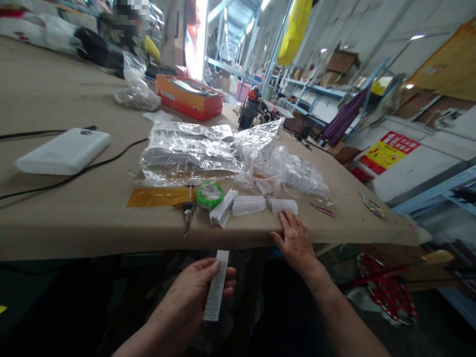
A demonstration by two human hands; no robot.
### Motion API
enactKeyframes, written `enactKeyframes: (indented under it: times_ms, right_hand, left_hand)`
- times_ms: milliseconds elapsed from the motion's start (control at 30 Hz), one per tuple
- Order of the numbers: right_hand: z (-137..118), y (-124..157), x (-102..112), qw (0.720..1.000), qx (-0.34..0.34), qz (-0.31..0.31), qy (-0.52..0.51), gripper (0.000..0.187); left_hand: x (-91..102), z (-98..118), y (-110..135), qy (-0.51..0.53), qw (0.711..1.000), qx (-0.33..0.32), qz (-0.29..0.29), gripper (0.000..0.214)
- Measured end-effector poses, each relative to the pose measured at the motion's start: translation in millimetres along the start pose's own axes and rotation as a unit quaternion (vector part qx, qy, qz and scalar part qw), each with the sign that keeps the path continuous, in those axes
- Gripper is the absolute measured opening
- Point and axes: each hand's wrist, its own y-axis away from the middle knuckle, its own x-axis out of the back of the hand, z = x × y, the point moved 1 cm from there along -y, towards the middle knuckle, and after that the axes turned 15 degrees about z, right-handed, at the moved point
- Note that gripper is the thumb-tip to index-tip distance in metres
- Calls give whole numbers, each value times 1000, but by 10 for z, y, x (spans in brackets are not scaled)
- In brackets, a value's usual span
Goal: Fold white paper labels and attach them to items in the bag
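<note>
My left hand (199, 290) is closed, pinching a white printed paper strip (217, 292) between thumb and fingers in front of the table edge. The strip is tilted and its printed side faces me. My right hand (295, 240) lies with fingers apart on the table, its fingertips touching the near side of a stack of white strips (282, 205). Left of that stack sit another stack of strips (248, 205) and a fanned-out stack (223, 208). Beside them are a green-rimmed round tin (209, 195) and a soldering iron (188, 213), its tip over the front edge.
Clear plastic bags (189, 151) with packed contents lie behind the stacks. Amber tape (158, 197) is on the left, and red tweezers (322, 209) are on the right. A white case (65, 151), a black cable (111, 159) and an orange box (191, 99) are farther off.
</note>
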Motion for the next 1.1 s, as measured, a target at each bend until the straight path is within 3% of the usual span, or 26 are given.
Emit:
enactKeyframes:
  times_ms: [200, 333, 433, 500, 600, 733, 1100]
  right_hand:
    - [145, 131, 65, 988, 19, 45, -145, 21]
    - [179, 128, 96, 972, -18, 89, -217, 16]
    - [-44, 145, 184, 954, -71, 128, -262, 13]
    - [-327, 176, 271, 922, -102, 158, -339, 11]
    - [-834, 234, 360, 890, 4, 115, -440, 16]
    - [-1272, 327, 315, 885, 142, 65, -439, 14]
    - [-1375, 342, 257, 901, 219, 19, -373, 16]
  left_hand:
    - [12, -12, -10, -17, 1000, -5, 8, 4]
    - [7, -22, -14, -16, 1000, -3, -4, 5]
    - [-2, -33, 2, -7, 1000, -5, -5, 4]
    - [-8, -45, 6, 0, 1000, -3, -10, 6]
    - [-11, -69, -15, 34, 999, -1, -40, 8]
    - [24, -82, -55, 95, 993, -30, -66, 4]
    - [134, -98, -134, 125, 990, -50, -45, 4]
